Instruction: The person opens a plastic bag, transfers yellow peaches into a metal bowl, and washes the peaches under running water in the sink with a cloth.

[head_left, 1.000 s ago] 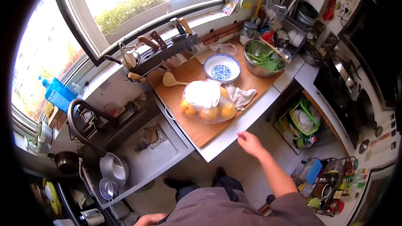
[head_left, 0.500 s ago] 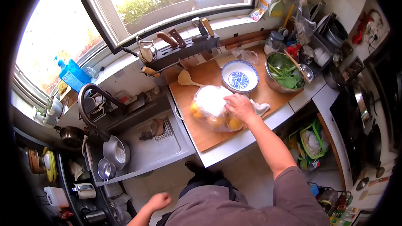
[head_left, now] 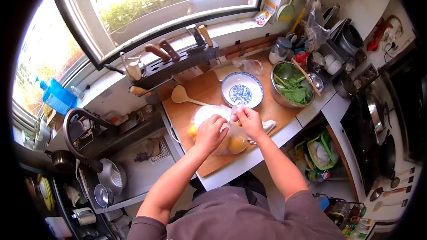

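A clear plastic bag [head_left: 222, 147] holding several orange-yellow fruits [head_left: 237, 143] rests on the wooden cutting board [head_left: 213, 165]. My right hand [head_left: 250, 122] pinches the gathered plastic at the bag's top right. Beside it, my left hand [head_left: 211, 134] lies over the bag's upper part, fingers bent onto the plastic; its fingertips are partly hidden. Just behind the bag stands a blue-and-white bowl [head_left: 242, 90] with nothing in it. A wooden spoon [head_left: 181, 94] lies to the left, and a white cloth-like item [head_left: 268, 126] sits right of my right hand.
A steel bowl of leafy greens [head_left: 291, 91] with a long wooden utensil across it stands at the right. Left of the board is the sink [head_left: 142, 169] with a curved faucet [head_left: 66, 129]. A knife rack [head_left: 167, 64] hangs below the window. A lidded jar [head_left: 279, 50] stands behind.
My left hand has come up from beside my body onto the bag. My right hand now pinches the bag's top instead of resting on it. The view has shifted.
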{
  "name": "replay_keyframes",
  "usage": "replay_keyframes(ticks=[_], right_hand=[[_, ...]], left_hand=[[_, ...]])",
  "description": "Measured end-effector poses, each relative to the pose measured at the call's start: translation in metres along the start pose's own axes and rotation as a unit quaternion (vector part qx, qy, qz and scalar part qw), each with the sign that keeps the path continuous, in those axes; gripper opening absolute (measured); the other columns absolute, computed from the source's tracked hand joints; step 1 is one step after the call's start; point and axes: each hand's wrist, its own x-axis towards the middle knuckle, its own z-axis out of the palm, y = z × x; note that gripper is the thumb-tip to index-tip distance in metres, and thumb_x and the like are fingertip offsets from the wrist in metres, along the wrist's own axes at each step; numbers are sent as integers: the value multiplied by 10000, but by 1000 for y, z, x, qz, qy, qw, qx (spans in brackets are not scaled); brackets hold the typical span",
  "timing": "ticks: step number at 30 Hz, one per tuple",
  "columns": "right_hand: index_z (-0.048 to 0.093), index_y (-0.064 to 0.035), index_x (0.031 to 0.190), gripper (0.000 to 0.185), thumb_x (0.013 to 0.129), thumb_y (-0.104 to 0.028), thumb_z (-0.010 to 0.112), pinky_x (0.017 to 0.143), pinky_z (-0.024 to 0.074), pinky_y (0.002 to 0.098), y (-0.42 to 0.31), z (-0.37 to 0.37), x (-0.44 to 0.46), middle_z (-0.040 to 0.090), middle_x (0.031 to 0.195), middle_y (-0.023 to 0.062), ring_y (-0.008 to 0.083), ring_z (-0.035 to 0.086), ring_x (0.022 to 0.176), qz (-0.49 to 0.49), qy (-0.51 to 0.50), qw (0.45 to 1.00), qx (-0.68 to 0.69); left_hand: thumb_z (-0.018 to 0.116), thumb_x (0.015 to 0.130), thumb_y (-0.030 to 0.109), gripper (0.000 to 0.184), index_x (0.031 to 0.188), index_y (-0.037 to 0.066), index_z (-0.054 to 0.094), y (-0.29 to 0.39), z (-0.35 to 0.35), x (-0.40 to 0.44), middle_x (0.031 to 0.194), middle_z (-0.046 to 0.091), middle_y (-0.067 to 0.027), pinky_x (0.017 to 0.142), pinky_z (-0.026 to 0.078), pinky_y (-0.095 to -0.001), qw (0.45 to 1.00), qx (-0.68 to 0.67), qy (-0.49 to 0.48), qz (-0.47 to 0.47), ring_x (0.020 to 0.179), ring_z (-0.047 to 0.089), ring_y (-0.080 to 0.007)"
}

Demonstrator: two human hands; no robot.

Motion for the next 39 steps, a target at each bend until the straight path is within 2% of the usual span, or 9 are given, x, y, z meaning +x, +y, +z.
replay_keyframes(ticks=[2,8,12,13,16,21,27,36,39], right_hand=[[588,-23,819,226,913,-208,501,592,450,214,5,-4,6,608,716,6,56,533,635,-2,-13,999,29],[524,-2,1043,202,902,-139,478,531,434,184,11,-22,20,619,812,64,53,501,567,239,35,948,207],[509,-24,914,99,830,-46,557,497,431,235,5,-33,-9,570,705,54,92,535,571,-153,74,974,-153],[556,-41,847,63,806,-76,588,509,446,276,-7,-37,-10,580,690,75,151,570,573,-217,-23,955,-201],[568,-77,811,96,766,-145,618,565,470,359,7,-23,4,586,747,89,266,586,642,-249,-84,940,-220],[588,-48,773,147,769,-195,582,643,477,383,2,-16,6,610,716,114,292,596,700,-185,-198,941,-203],[593,-15,800,201,729,-203,595,663,488,355,-12,-14,-7,626,752,150,288,616,714,-77,-281,933,-212],[590,-16,799,189,720,-186,613,638,478,330,-6,-12,-17,621,720,134,248,609,687,38,-293,931,-213],[597,-29,763,182,705,-201,608,640,480,359,2,-9,-23,616,709,145,279,611,691,-17,-248,943,-221]], left_hand=[[642,707,129,140,822,72,584,0,16,9,824,566,-94,674,469,-381,999,23,-12,-28,773,572,-292],[612,718,113,93,786,50,607,-9,27,13,754,580,-98,654,459,-403,994,33,-59,-81,743,566,-293],[615,736,110,119,838,48,612,4,22,13,796,583,-96,682,450,-395,990,51,-81,-104,769,561,-289],[615,736,110,119,838,48,612,6,22,15,796,583,-96,682,450,-395,989,57,-76,-113,769,561,-289],[592,736,93,101,826,48,597,12,20,15,779,565,-92,652,438,-393,992,85,-57,-73,737,547,-286],[543,703,76,43,743,62,550,30,4,0,705,515,-79,595,414,-374,980,178,-89,9,661,517,-261],[572,725,73,55,778,58,571,48,0,-24,695,534,-65,584,429,-369,981,177,-73,-13,646,531,-254],[631,711,88,85,756,81,560,51,-1,-35,696,568,-80,602,450,-364,986,155,-50,-45,674,568,-255],[638,696,87,101,753,78,555,51,-5,-33,681,574,-84,619,459,-364,988,131,-77,-35,674,579,-254]])
